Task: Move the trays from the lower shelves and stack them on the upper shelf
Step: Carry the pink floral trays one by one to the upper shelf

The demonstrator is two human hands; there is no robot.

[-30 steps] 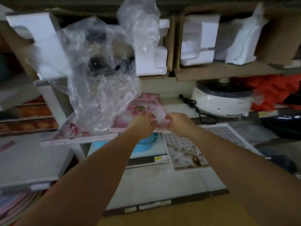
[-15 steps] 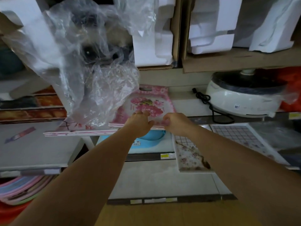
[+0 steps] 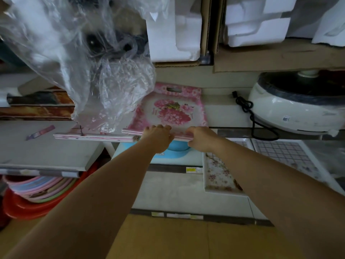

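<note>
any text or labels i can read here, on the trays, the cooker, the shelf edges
Nothing is legible.
White sticker on the cooker: too small to read.
Yellow and white tag on a shelf edge: blurred.
Pale tags on the lowest shelf edge: blurred.
Pink floral tray, gripped at its near edge by the left hand and the right hand: only a flower print, no words that I can make out.
</note>
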